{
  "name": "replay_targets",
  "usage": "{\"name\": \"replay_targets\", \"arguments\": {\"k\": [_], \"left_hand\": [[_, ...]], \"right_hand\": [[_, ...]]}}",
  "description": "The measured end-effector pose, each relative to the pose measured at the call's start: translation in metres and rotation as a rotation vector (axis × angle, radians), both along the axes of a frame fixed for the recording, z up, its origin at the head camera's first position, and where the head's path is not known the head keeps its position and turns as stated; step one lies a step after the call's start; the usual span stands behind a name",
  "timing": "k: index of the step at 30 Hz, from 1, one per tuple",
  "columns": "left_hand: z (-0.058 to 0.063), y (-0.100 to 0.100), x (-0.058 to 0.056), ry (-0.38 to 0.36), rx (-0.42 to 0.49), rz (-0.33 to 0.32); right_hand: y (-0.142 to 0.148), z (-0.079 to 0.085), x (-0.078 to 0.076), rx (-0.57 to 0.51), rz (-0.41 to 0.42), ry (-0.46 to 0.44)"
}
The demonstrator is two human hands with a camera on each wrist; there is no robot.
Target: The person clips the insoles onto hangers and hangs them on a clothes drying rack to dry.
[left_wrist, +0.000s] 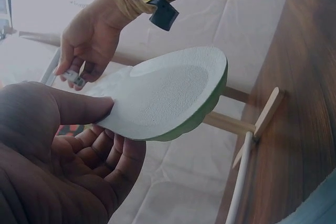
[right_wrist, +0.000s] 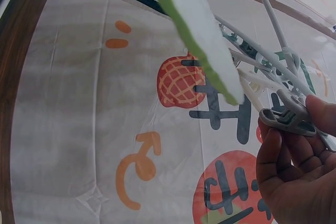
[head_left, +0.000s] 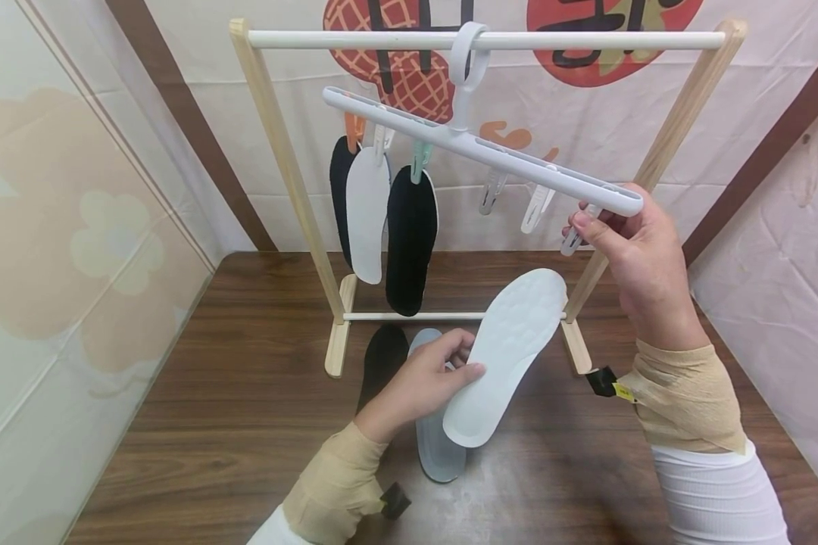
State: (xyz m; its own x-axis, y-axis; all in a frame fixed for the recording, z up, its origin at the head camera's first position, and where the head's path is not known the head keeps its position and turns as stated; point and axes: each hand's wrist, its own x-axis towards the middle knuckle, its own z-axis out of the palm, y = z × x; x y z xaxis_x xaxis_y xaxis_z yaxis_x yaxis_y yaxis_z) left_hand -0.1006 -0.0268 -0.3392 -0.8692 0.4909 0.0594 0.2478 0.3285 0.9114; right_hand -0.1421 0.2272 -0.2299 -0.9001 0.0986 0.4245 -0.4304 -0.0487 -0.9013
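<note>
My left hand (head_left: 426,375) pinches a white insole (head_left: 507,356) by its edge, thumb on top. In the left wrist view the insole (left_wrist: 173,93) shows a green underside rim. My right hand (head_left: 644,265) grips the clothespin (head_left: 574,236) at the right end of a grey clip hanger (head_left: 518,163). Seen from the right wrist, thumb and fingers press that clip (right_wrist: 289,119); the insole (right_wrist: 202,30) is apart from it. Two other clips (head_left: 537,208) dangle with nothing in them. A black insole (head_left: 411,242), a white one (head_left: 366,219) and another black one (head_left: 341,197) hang at the left.
The hanger hooks over the white top bar (head_left: 586,40) of a wooden rack (head_left: 293,174) and tilts down to the right. A grey insole (head_left: 439,454) and a black insole (head_left: 382,359) lie on the brown table (head_left: 245,424), partly behind my left arm. Printed cloth (head_left: 273,219) stands behind.
</note>
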Motion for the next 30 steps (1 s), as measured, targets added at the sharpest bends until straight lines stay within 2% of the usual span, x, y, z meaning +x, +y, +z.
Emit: {"name": "replay_targets", "arguments": {"k": [14, 30], "left_hand": [[0.004, 0.008, -0.003, 0.016, 0.050, -0.002], [0.013, 0.011, -0.002, -0.006, 0.081, -0.006]], "right_hand": [[0.002, -0.002, -0.001, 0.008, -0.004, 0.000], [0.002, -0.002, 0.000, 0.027, -0.003, -0.018]]}}
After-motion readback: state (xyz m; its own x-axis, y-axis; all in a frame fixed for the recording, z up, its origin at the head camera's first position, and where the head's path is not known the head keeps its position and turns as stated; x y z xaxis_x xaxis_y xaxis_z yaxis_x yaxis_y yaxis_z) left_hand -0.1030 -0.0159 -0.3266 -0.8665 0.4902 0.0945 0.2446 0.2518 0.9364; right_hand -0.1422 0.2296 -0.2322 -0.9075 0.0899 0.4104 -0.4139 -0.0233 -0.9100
